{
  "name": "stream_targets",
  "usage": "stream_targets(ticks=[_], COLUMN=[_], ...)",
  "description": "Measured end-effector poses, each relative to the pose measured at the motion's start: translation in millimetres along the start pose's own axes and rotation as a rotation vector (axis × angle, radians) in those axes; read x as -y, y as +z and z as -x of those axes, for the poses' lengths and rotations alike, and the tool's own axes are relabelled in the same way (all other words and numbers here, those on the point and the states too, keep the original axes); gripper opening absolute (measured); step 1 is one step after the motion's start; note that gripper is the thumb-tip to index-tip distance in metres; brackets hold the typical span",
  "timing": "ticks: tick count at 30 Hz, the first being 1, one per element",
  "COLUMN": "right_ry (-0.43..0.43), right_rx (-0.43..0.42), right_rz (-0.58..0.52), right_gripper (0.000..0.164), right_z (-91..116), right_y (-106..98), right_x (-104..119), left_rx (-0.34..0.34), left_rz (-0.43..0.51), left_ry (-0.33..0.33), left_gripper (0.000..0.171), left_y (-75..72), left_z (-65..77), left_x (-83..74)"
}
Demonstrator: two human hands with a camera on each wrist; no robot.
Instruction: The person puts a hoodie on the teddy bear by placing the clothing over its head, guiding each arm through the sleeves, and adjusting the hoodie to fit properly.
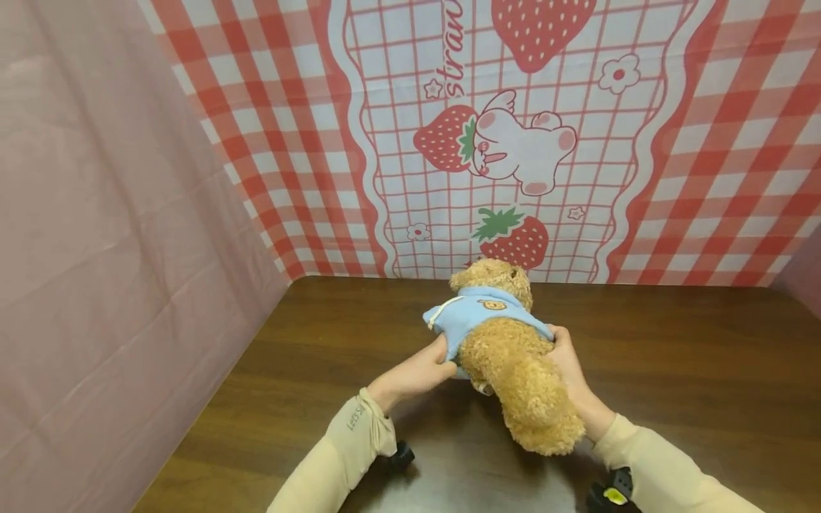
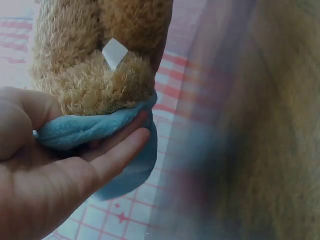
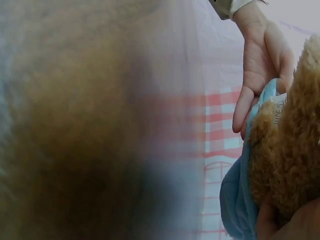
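A curly golden-brown plush toy [image 1: 535,388] wears a light blue hoodie [image 1: 471,320] with a small bear-face patch and a white drawstring. Its head points toward the far side and its legs toward the person. My left hand [image 1: 413,370] grips the hoodie's hem on the left; in the left wrist view the thumb lies at the hem [image 2: 75,131] and the fingers reach along the cloth. On the opposite side my right hand [image 1: 571,367] holds the toy at the hoodie's lower edge, its fingers partly hidden by fur. A white label [image 3: 279,107] sticks out near the hem.
The toy is held over a dark brown wooden table [image 1: 333,320]. Behind it hangs a red-and-white checked cloth [image 1: 308,142] printed with strawberries, and a pink curtain [image 1: 115,235] hangs on the left. Dark wrist devices [image 1: 400,456] sit below the sleeves.
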State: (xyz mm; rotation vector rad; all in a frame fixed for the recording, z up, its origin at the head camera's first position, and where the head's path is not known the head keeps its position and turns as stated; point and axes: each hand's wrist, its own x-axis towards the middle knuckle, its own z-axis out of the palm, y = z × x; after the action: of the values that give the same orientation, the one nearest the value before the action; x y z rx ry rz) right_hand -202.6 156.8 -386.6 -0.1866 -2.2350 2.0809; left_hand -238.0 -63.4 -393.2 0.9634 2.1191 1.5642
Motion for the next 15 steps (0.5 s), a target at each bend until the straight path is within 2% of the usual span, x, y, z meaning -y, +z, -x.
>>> stream_targets(ticks=[1, 3, 5, 7, 9, 12, 15], right_ry=[-0.023, -0.068, -0.095, -0.104, -0.102, -0.121, -0.147], right_rx=[-0.004, -0.008, -0.007, -0.007, -0.006, -0.023, -0.025], right_rz=[0.035, 0.14, 0.265, 0.368, 0.429, 0.501, 0.568], right_gripper=[0.055, 0.052, 0.053, 0.055, 0.058, 0.06, 0.063], right_z=[-0.1, 1.3, 3.8, 7.5, 10.6, 13.0, 12.4], right_y=[-0.2, 1.0, 3.6, 6.6, 9.0, 10.1, 9.4], right_x=[0.2, 0.5, -0.3, -1.8, -2.8, -2.5, -1.3], left_rx=[-0.055, -0.209, -0.39, -0.549, -0.656, -0.711, -0.712], left_rz=[-0.045, -0.207, -0.449, -0.651, -0.8, -1.011, -1.218], left_ry=[-0.022, -0.052, -0.066, -0.047, 0.017, 0.197, 0.417], left_gripper=[0.068, 0.048, 0.029, 0.027, 0.04, 0.054, 0.035], left_y=[-0.4, 0.5, 2.7, 5.3, 7.2, 7.9, 8.1], left_z=[0.1, -0.3, -0.9, -1.6, -1.8, -1.8, -1.3], left_x=[-2.6, -7.6, -10.3, -11.1, -10.7, -11.7, -15.4])
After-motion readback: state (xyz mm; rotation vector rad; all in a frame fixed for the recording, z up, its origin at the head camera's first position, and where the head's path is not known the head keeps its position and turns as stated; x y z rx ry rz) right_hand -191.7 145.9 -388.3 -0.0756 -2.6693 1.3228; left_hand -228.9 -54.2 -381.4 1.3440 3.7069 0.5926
